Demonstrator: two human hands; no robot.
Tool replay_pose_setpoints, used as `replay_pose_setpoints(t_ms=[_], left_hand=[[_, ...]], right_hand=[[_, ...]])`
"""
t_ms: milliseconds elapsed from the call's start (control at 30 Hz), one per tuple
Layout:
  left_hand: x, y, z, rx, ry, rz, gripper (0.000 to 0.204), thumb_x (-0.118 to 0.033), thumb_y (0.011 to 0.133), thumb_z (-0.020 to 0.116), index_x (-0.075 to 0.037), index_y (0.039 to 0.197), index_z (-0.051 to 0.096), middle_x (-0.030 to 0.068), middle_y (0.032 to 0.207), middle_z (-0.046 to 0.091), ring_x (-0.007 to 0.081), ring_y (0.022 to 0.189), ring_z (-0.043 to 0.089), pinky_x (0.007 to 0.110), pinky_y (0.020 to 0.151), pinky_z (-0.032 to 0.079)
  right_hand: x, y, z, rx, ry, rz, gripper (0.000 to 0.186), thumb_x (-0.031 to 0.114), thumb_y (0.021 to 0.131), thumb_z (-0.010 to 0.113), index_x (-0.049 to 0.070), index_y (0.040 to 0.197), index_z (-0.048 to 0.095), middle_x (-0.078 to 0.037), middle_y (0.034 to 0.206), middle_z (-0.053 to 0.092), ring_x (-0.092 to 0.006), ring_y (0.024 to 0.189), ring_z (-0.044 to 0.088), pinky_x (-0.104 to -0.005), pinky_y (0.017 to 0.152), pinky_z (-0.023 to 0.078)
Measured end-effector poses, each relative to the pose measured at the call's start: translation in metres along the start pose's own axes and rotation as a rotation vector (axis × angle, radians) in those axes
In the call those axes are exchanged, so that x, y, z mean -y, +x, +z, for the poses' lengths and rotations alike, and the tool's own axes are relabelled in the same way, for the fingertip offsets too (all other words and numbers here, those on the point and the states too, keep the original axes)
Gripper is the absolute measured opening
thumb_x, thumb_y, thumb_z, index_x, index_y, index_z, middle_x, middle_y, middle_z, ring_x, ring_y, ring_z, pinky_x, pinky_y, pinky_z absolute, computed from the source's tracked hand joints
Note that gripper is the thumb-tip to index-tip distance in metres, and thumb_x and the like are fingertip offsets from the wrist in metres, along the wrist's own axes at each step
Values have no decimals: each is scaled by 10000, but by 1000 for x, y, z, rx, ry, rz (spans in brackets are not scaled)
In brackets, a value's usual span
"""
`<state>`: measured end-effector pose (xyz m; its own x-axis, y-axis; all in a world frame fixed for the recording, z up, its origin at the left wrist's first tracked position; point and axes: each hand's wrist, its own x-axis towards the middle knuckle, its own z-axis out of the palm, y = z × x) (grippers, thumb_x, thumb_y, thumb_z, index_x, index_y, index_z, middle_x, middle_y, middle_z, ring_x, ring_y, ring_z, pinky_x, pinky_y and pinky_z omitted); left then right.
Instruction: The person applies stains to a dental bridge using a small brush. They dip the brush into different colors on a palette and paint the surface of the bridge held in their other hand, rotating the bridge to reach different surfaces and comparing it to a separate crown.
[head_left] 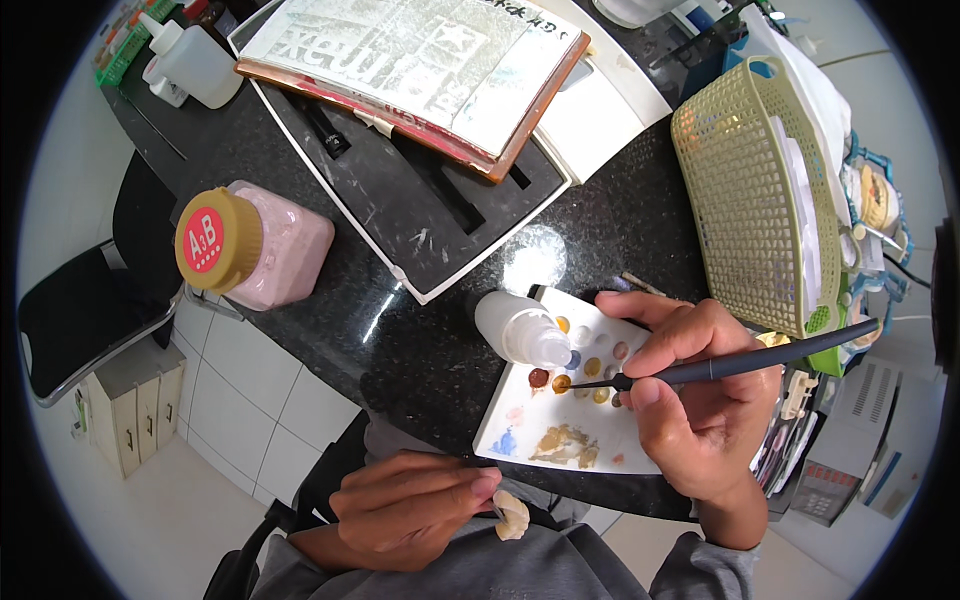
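My right hand (700, 385) pinches a dark-handled fine brush (770, 356). The brush's tip rests in an orange-brown paint well of a white palette (500, 412), which has several small coloured wells and smears of blue, pink and tan. On the palette's left edge stands a small translucent white bottle (505, 322) with a nozzle. Below the palette, my left hand (410, 508) is closed, with a small cream tooth-shaped dental piece (512, 516) at its fingertips. How the fingers grip that piece is partly hidden.
A pink jar with a gold lid (285, 250) stands at the left. Behind lies a black foam tray (400, 215) bearing a worn white slab in a brown frame (420, 70). A woven basket (750, 210) holds papers at right. White squeeze bottle (200, 65) stands far left.
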<state>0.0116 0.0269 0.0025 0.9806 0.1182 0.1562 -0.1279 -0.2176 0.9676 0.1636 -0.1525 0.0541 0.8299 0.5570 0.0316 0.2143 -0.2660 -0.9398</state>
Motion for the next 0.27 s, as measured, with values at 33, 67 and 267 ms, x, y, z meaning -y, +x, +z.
replay_pose_setpoints(t_ms=[33, 67, 267], left_hand=[[0, 0, 0, -2, 3, -1, 241, 54, 668, 761, 23, 897, 695, 139, 854, 698, 213, 753, 684, 280, 627, 585], [-1, 0, 0, -5, 6, -3, 241, 55, 667, 761, 23, 897, 695, 139, 854, 698, 213, 752, 684, 279, 625, 585], [-4, 1, -1, 10, 25, -32, 250, 59, 667, 760, 20, 905, 696, 138, 861, 699, 219, 761, 686, 276, 622, 585]], right_hand=[[0, 0, 0, 2, 1, -12, 56, 11, 750, 547, -29, 778, 576, -85, 642, 590, -333, 1015, 608, -439, 934, 436], [0, 0, 1, 5, 1, -24, 56, 10, 750, 547, -29, 778, 576, -85, 644, 591, -334, 1018, 607, -438, 933, 436], [0, -1, 0, 3, 8, -6, 72, 40, 782, 574, -31, 795, 583, -82, 623, 590, -322, 1021, 609, -446, 946, 430]])
